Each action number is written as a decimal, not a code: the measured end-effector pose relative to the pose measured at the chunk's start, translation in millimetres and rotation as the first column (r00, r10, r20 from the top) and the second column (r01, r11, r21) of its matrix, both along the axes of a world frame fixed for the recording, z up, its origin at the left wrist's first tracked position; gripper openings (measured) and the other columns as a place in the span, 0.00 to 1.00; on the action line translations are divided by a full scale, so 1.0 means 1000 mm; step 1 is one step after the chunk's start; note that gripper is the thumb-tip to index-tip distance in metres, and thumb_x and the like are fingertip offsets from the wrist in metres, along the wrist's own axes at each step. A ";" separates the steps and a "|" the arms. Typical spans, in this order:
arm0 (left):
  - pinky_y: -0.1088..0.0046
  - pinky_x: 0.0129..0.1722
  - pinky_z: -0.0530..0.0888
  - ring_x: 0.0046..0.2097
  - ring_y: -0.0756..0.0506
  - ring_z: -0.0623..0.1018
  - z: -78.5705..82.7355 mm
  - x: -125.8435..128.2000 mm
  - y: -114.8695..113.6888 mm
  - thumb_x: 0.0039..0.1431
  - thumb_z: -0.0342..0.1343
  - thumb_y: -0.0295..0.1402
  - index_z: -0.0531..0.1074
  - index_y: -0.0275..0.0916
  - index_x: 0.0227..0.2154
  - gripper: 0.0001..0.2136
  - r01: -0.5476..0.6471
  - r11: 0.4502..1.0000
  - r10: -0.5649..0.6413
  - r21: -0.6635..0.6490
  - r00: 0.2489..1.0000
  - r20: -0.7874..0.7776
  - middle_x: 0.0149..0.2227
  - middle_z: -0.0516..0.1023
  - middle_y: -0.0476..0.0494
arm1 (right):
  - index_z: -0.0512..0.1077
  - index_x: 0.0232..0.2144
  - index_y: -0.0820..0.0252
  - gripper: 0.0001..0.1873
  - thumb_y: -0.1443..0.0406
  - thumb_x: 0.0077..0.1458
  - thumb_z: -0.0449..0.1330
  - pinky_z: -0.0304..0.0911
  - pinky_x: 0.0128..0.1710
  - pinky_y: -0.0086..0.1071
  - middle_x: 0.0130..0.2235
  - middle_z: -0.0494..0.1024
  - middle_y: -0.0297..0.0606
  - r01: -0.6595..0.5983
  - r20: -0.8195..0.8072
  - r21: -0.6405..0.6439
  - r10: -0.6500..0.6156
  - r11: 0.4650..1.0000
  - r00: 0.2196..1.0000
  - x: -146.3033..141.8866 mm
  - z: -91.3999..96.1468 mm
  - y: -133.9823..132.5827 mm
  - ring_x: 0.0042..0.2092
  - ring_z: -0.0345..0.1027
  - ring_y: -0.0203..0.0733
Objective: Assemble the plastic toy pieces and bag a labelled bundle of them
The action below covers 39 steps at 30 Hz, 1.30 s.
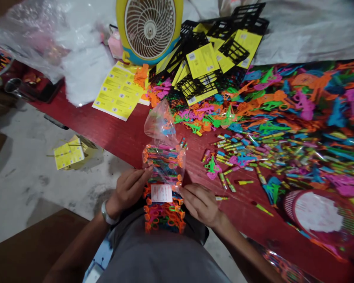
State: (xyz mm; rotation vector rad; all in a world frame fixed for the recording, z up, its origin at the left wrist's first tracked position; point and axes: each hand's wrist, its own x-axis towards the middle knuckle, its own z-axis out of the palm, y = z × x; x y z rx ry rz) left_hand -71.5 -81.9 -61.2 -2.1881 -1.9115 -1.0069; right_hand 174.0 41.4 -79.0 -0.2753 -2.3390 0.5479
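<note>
Between my hands, a long stack of colourful plastic toys with orange round ends reaches from the red table's edge to my lap. A clear plastic bag covers the far part of the stack, its far end puffed up over the table. My left hand is closed in a pinch at the bag's left edge. At the right edge, my right hand pinches the bag too. A white printed slip lies on top of the stack, between both hands.
A yellow fan stands at the back beside yellow label sheets and black plastic trays. Loose toys and small coloured tubes cover the right side. A pink basket holds white paper.
</note>
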 end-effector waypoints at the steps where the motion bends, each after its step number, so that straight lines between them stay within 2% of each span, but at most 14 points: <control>1: 0.71 0.35 0.76 0.36 0.47 0.78 0.000 0.001 0.003 0.65 0.53 0.20 0.62 0.39 0.67 0.27 0.007 1.000 -0.007 -0.007 1.000 0.020 0.39 0.81 0.40 | 0.74 0.52 0.64 0.15 0.73 0.65 0.56 0.75 0.38 0.33 0.36 0.79 0.42 0.000 0.001 0.002 0.000 1.000 1.000 0.000 0.000 0.000 0.37 0.74 0.40; 6: 0.72 0.41 0.79 0.42 0.47 0.81 0.000 0.003 0.009 0.66 0.52 0.20 0.66 0.40 0.63 0.24 0.055 0.997 -0.050 -0.050 0.993 0.111 0.44 0.82 0.40 | 0.74 0.53 0.62 0.16 0.73 0.64 0.56 0.75 0.41 0.31 0.36 0.80 0.41 0.003 -0.001 -0.016 -0.003 1.000 1.000 0.000 -0.002 -0.001 0.39 0.75 0.40; 9: 0.76 0.39 0.78 0.40 0.49 0.80 -0.003 0.004 0.006 0.66 0.54 0.21 0.68 0.39 0.61 0.22 -0.016 0.999 0.021 -0.040 0.992 0.125 0.42 0.82 0.41 | 0.73 0.55 0.61 0.19 0.73 0.63 0.57 0.75 0.39 0.31 0.37 0.80 0.41 0.019 0.003 -0.055 -0.019 0.998 1.000 0.001 -0.002 -0.002 0.38 0.76 0.40; 12: 0.77 0.38 0.78 0.37 0.50 0.80 -0.008 0.005 -0.001 0.65 0.55 0.21 0.69 0.39 0.58 0.19 -0.104 0.994 0.098 0.036 0.985 0.141 0.39 0.82 0.44 | 0.73 0.56 0.58 0.20 0.74 0.63 0.57 0.75 0.36 0.30 0.37 0.80 0.40 0.057 0.005 -0.091 -0.057 0.994 0.998 0.003 -0.002 -0.004 0.36 0.76 0.39; 15: 0.76 0.36 0.77 0.36 0.49 0.79 -0.012 0.006 -0.010 0.64 0.54 0.21 0.70 0.39 0.53 0.16 -0.118 0.989 0.105 0.094 0.987 0.125 0.36 0.81 0.45 | 0.73 0.52 0.57 0.18 0.74 0.63 0.56 0.75 0.34 0.29 0.36 0.79 0.40 0.113 0.020 -0.116 -0.112 0.987 0.994 0.004 -0.001 -0.004 0.35 0.76 0.38; 18: 0.74 0.35 0.77 0.36 0.49 0.78 -0.012 0.008 -0.020 0.63 0.55 0.21 0.72 0.39 0.49 0.14 -0.124 0.988 0.114 0.091 0.987 0.109 0.36 0.80 0.45 | 0.74 0.49 0.57 0.15 0.73 0.64 0.56 0.75 0.33 0.29 0.36 0.79 0.40 0.122 0.018 -0.121 -0.121 0.985 0.992 0.003 -0.001 -0.003 0.35 0.76 0.38; 23: 0.71 0.34 0.76 0.36 0.47 0.77 -0.006 0.013 -0.036 0.64 0.53 0.21 0.72 0.37 0.50 0.14 -0.034 0.998 0.030 0.051 0.996 0.081 0.37 0.81 0.41 | 0.75 0.48 0.57 0.13 0.73 0.64 0.55 0.76 0.34 0.30 0.34 0.79 0.40 0.026 0.010 -0.075 -0.026 0.997 1.000 0.010 -0.003 -0.001 0.34 0.76 0.39; 26: 0.69 0.33 0.77 0.36 0.46 0.77 -0.001 0.016 -0.046 0.65 0.52 0.21 0.74 0.32 0.45 0.09 0.043 0.995 -0.045 0.089 0.999 0.012 0.35 0.80 0.39 | 0.75 0.46 0.59 0.12 0.72 0.64 0.55 0.76 0.35 0.32 0.33 0.79 0.40 -0.024 0.010 -0.080 0.025 0.997 1.000 0.019 -0.005 -0.005 0.34 0.76 0.40; 28: 0.68 0.32 0.76 0.35 0.45 0.76 0.003 0.018 -0.053 0.65 0.51 0.21 0.74 0.30 0.42 0.08 0.095 0.993 -0.095 0.063 0.995 -0.008 0.34 0.79 0.37 | 0.76 0.46 0.60 0.13 0.73 0.64 0.55 0.75 0.35 0.32 0.32 0.79 0.40 -0.048 0.007 -0.101 0.049 0.994 0.999 0.024 -0.004 -0.009 0.34 0.75 0.40; 34: 0.69 0.32 0.76 0.36 0.45 0.77 0.021 0.020 -0.060 0.67 0.47 0.22 0.72 0.30 0.45 0.10 0.211 0.976 -0.206 -0.045 0.974 0.090 0.35 0.79 0.36 | 0.74 0.48 0.58 0.15 0.74 0.61 0.55 0.74 0.34 0.31 0.33 0.79 0.40 -0.042 0.037 -0.245 0.053 0.969 0.998 0.031 0.015 -0.012 0.34 0.75 0.39; 37: 0.68 0.35 0.77 0.38 0.44 0.78 0.027 0.019 -0.065 0.70 0.44 0.24 0.71 0.30 0.47 0.12 0.260 0.958 -0.247 -0.117 0.962 0.117 0.37 0.80 0.35 | 0.73 0.47 0.59 0.14 0.72 0.66 0.50 0.71 0.31 0.32 0.30 0.78 0.38 -0.153 0.058 -0.233 0.171 0.960 0.984 0.037 0.026 -0.016 0.31 0.73 0.39; 39: 0.69 0.38 0.77 0.38 0.45 0.78 0.029 0.019 -0.072 0.71 0.41 0.25 0.71 0.32 0.48 0.13 0.293 0.937 -0.268 -0.192 0.953 0.143 0.37 0.81 0.36 | 0.73 0.45 0.61 0.17 0.70 0.70 0.44 0.70 0.30 0.33 0.29 0.78 0.39 -0.219 0.106 -0.222 0.247 0.950 0.963 0.044 0.031 -0.023 0.30 0.72 0.39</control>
